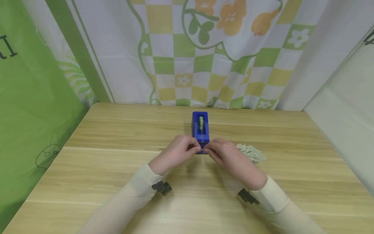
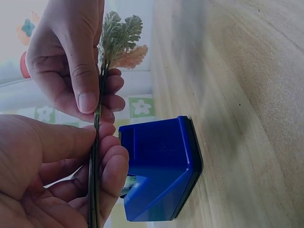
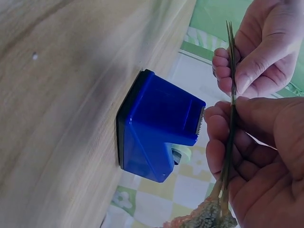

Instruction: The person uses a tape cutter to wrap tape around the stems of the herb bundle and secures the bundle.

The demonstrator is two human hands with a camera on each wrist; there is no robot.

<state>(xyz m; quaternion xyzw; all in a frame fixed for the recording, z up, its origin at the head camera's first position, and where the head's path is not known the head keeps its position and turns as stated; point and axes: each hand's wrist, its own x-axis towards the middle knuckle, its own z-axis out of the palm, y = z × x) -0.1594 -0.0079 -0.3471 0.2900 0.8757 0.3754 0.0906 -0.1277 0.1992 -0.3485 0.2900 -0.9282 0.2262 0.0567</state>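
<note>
A small bunch of dried flowers with thin dark stems [image 2: 94, 161] is held sideways between both hands. My left hand [image 1: 176, 151] pinches the stems between thumb and fingers toward their cut ends. Close beside it, my right hand [image 1: 230, 159] pinches the same stems nearer the flower heads [image 1: 251, 153], which look pale green with some orange in the wrist views. Between the two thumbs a short lighter, glossy band crosses the stems; whether it is tape I cannot tell. Just beyond the fingertips stands a blue tape dispenser [image 1: 200, 125], its toothed cutter [image 3: 201, 120] facing the hands.
The dispenser carries a pale tape roll [image 1: 201, 123] and stands on a wooden table [image 1: 131, 130]. A checked, flowered curtain [image 1: 184, 68] hangs behind the table's far edge. Green cloth [image 1: 38, 81] is on the left, white cloth [image 1: 350, 97] on the right.
</note>
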